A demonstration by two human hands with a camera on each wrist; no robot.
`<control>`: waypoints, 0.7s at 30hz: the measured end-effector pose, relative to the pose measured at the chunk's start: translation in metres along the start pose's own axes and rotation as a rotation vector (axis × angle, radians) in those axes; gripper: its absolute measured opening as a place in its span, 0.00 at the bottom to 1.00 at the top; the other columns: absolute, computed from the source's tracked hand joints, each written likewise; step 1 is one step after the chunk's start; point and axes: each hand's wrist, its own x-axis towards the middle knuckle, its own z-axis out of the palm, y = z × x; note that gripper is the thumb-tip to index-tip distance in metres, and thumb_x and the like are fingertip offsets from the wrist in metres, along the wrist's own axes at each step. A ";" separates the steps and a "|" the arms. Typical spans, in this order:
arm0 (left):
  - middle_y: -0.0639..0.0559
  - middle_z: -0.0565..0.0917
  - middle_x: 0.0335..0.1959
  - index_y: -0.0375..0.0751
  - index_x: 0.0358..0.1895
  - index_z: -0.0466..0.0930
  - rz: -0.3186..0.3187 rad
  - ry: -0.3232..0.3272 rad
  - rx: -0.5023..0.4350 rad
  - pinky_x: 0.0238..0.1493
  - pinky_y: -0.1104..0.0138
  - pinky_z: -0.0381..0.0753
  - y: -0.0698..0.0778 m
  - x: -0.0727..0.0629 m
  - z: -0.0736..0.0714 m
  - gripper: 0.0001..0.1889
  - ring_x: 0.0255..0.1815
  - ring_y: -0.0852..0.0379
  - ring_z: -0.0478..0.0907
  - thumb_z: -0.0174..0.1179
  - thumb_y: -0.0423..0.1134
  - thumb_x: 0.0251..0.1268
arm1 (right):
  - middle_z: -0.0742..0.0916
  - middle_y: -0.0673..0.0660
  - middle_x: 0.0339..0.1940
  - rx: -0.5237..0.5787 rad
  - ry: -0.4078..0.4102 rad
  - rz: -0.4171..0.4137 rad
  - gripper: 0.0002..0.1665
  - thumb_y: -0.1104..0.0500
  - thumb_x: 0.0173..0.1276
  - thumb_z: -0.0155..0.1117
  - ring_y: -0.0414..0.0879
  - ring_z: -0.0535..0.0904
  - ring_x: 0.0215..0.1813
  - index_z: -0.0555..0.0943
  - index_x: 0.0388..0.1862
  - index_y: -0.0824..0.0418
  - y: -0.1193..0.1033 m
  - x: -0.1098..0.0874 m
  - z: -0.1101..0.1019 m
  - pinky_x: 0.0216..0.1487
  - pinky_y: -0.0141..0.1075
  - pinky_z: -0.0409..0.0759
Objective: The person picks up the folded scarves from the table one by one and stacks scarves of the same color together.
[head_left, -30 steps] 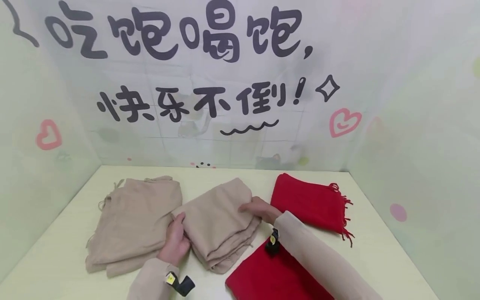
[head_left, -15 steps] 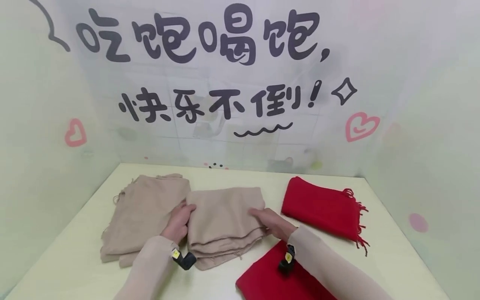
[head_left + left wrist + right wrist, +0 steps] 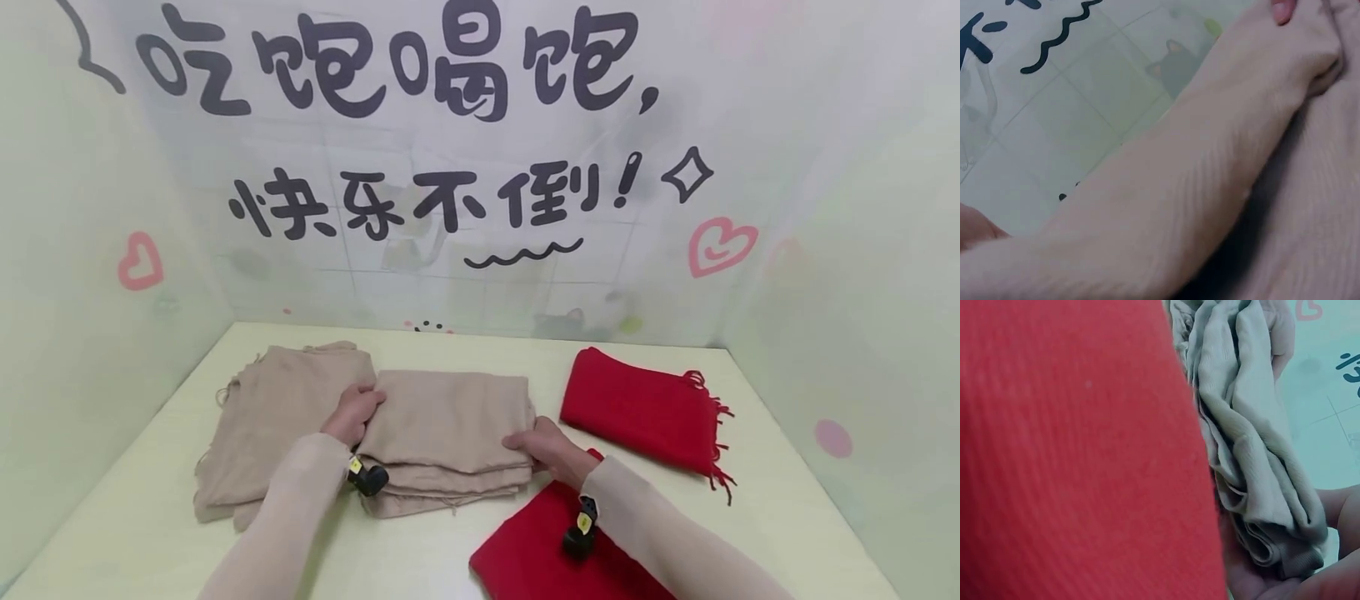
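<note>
In the head view a folded beige scarf with stacked layers at its near edge sits mid-table. My left hand grips its left edge, thumb on top. At the opposite edge my right hand pinches the layers between a thumb above and fingers below. The right wrist view shows the beige folds end-on, with the right hand's fingers around the lower end. Beige cloth fills much of the left wrist view, where a thumb tip presses it at the top.
Another folded beige scarf with fringe lies at the left, beside the held one. A red fringed scarf lies at the back right. Nearer, a second red folded cloth lies partly under the right forearm. Printed walls enclose the table.
The held beige scarf has turned from a slant to nearly square with the table. Both hands keep hold of it; the left hand has moved farther from the body. The head view has shifted slightly.
</note>
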 end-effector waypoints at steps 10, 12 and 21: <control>0.23 0.58 0.67 0.18 0.68 0.53 0.076 0.056 0.219 0.69 0.48 0.59 -0.007 0.002 -0.013 0.29 0.68 0.32 0.58 0.46 0.31 0.68 | 0.83 0.65 0.47 -0.074 -0.065 0.014 0.28 0.61 0.65 0.58 0.50 0.82 0.43 0.66 0.61 0.74 -0.006 0.000 0.003 0.43 0.42 0.81; 0.23 0.59 0.67 0.18 0.67 0.54 0.096 0.064 0.265 0.68 0.47 0.60 -0.006 0.003 -0.010 0.29 0.68 0.32 0.59 0.48 0.32 0.67 | 0.83 0.63 0.46 -0.093 -0.055 0.019 0.27 0.60 0.65 0.57 0.49 0.81 0.41 0.68 0.59 0.74 -0.008 0.000 -0.001 0.41 0.42 0.81; 0.25 0.60 0.65 0.19 0.65 0.54 0.115 0.061 0.352 0.64 0.47 0.64 0.004 -0.009 -0.006 0.30 0.63 0.35 0.62 0.48 0.31 0.60 | 0.79 0.59 0.35 -0.234 0.004 0.064 0.13 0.58 0.64 0.60 0.49 0.77 0.39 0.75 0.40 0.68 -0.025 0.003 -0.016 0.39 0.41 0.80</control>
